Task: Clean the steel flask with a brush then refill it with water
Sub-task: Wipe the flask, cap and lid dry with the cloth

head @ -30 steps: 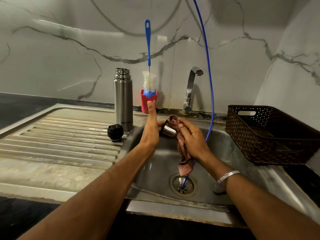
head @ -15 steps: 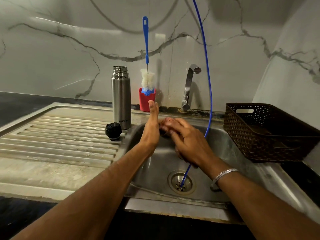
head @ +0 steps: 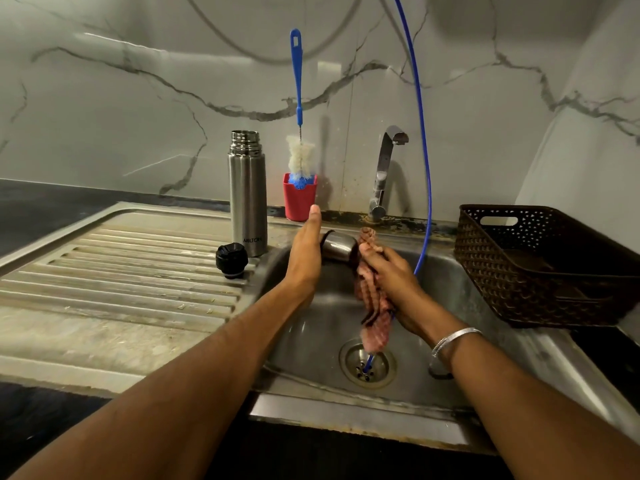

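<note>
The open steel flask [head: 247, 202] stands upright on the drainboard's back right corner, its black stopper [head: 231, 259] lying in front of it. Over the sink, the flask's steel cup [head: 339, 247] lies sideways between my hands. My left hand [head: 304, 251] stands flat with its fingers straight up, palm against the cup's base. My right hand [head: 391, 275] grips a reddish cloth [head: 374, 313] and pushes it into the cup's open end; the rest of the cloth hangs toward the drain. The blue-handled bottle brush [head: 298, 98] stands in a red holder [head: 299, 202] behind.
The tap [head: 384, 171] rises behind the sink basin [head: 311, 341]. A thin blue hose [head: 420, 133] drops from above into the drain [head: 367, 365]. A dark woven basket [head: 519, 271] sits on the right rim. The ribbed drainboard [head: 121, 271] spreads left.
My right hand, which covered the cup half a second ago, has drawn back and down, so the cup and the hanging cloth show again. My left hand stays put.
</note>
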Motion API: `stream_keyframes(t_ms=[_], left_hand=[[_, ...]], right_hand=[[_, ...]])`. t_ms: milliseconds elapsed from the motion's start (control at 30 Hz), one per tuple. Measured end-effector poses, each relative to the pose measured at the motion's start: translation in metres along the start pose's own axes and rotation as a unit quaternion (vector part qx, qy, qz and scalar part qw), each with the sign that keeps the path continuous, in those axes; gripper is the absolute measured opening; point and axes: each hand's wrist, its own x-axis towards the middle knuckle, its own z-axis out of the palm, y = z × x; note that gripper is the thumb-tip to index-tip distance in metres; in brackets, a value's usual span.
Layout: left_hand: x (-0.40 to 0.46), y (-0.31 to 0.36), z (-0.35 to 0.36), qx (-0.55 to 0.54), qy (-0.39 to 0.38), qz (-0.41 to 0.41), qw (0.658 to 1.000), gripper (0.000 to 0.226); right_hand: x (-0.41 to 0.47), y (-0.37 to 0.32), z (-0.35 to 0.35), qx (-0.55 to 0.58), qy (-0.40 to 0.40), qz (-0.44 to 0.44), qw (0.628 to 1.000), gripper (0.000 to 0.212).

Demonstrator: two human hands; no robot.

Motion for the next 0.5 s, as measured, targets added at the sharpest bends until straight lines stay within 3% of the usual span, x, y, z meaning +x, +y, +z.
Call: stream_keyframes(t_ms=[133,233,300,333,400,467,500], left_hand=[[-0.005,0.002,0.003,0.011,0.005,-0.021,1.0,0.109],[-0.008,-0.002,0.009,0.028,0.0,-0.086,0.996,0.085],[-0.012,-0.003,0.014,0.003,-0.021,-0.12,0.993,0.081],[-0.012,-0.004,0.017,-0.013,-0.028,-0.122,0.992,0.081],[-0.015,0.0,0.019,-0.031,-0.033,-0.109,0.993,0.081],[-0.013,0.003,0.017,-0.041,-0.025,-0.095,0.994,0.079],[-0.012,0.004,0.015,-0.044,-0.018,-0.094,0.994,0.077]], right_hand=[[0.009,-0.008,-0.015,0.224,0.006,0.053,0.973,0.053],[0.019,-0.024,-0.015,0.327,0.025,0.005,0.945,0.045],[0.025,-0.026,-0.011,0.334,0.047,-0.025,0.941,0.051],[0.025,-0.024,-0.009,0.273,0.068,-0.048,0.958,0.054],[0.021,-0.017,-0.007,-0.002,0.11,-0.145,0.983,0.058],[0.016,-0.013,-0.008,-0.198,0.052,-0.238,0.949,0.064],[0.012,-0.014,-0.008,-0.223,0.003,-0.249,0.942,0.063]])
